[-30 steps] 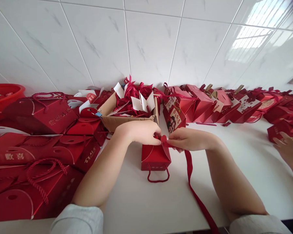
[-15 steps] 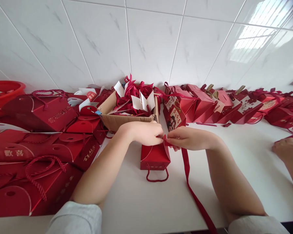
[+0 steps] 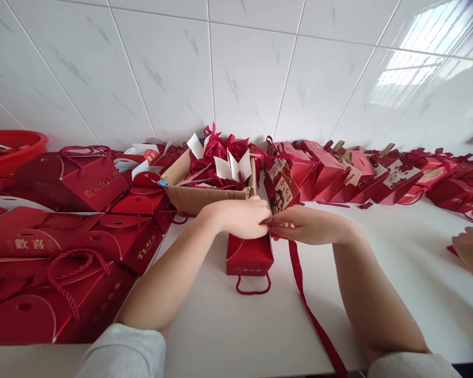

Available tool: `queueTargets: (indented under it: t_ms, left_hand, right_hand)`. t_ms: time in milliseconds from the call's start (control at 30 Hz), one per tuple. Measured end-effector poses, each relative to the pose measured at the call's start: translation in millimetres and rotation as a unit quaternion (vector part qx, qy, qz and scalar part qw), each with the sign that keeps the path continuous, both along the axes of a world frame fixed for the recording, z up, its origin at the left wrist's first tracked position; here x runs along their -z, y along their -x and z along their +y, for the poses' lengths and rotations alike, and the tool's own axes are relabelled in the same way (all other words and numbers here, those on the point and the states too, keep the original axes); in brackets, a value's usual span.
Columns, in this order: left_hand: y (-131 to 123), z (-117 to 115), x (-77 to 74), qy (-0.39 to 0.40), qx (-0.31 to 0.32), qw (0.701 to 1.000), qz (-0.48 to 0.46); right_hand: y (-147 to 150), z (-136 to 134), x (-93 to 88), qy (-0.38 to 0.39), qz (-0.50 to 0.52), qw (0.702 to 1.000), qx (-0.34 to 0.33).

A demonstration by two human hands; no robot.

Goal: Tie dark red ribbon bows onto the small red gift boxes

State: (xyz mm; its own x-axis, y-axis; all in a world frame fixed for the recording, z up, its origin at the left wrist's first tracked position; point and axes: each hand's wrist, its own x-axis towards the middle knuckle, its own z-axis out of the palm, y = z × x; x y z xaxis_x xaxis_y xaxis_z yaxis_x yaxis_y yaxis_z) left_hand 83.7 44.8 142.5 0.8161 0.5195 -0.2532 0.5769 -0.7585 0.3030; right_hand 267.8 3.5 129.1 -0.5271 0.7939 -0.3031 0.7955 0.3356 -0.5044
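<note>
A small red gift box with a twisted cord handle stands on the white table in front of me. My left hand is closed in a pinch above the box's top, fingertips turned down. What lies in that pinch is hidden. Against it, at the box's right upper edge, my right hand pinches a dark red ribbon. The ribbon's long tail hangs below this hand and runs down to the table's front edge. The fingertips of both hands meet, partly covering the box.
Behind the box is an open cardboard box full of red ribbons and white cards. Larger red gift boxes are stacked at left, beside a red basin. Red boxes line the tiled wall. Another person's hand is at far right.
My hands have drawn closer together, covering the red piece that showed between their fingertips. The other person's hand at right has moved slightly, and the view has shifted a little.
</note>
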Motion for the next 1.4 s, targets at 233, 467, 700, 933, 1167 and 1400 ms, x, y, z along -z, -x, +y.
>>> queueTargets:
  t_ms: [233,467,700,933,1167,1400]
  left_hand:
    - [11.2,1.0,-10.1,-0.036,-0.097,0.968,-0.229]
    - [35.7,-1.8,-34.2,0.096,-0.168,0.736,-0.649]
    - [65.1,-17.3,-51.9,0.046,-0.113,0.562,-0.818]
    - [57.7,-50.1,-50.6,-0.039,-0.085,0.852,-0.515]
    - [42.0,-61.0,-45.8,-0.121,-0.027,0.903,-0.411]
    - [41.8,-63.5,-50.7,-0.129,0.001,0.901,-0.415]
  right_hand:
    - [1.5,-4.5,-2.2,-0.077,0.075,0.991,0.084]
    - [12.6,1.5,5.6,-0.08,0.068,0.994,0.027]
    - [-5.9,3.2,1.6,-0.076,0.005,0.994,0.073]
    - [1.3,-2.5,3.5,-0.083,0.401,0.909,-0.081]
    - [24.0,-27.4,-4.6,-0.02,0.573,0.816,-0.072]
    - [6.6,-28.3,-12.3,-0.019,0.57,0.821,-0.009]
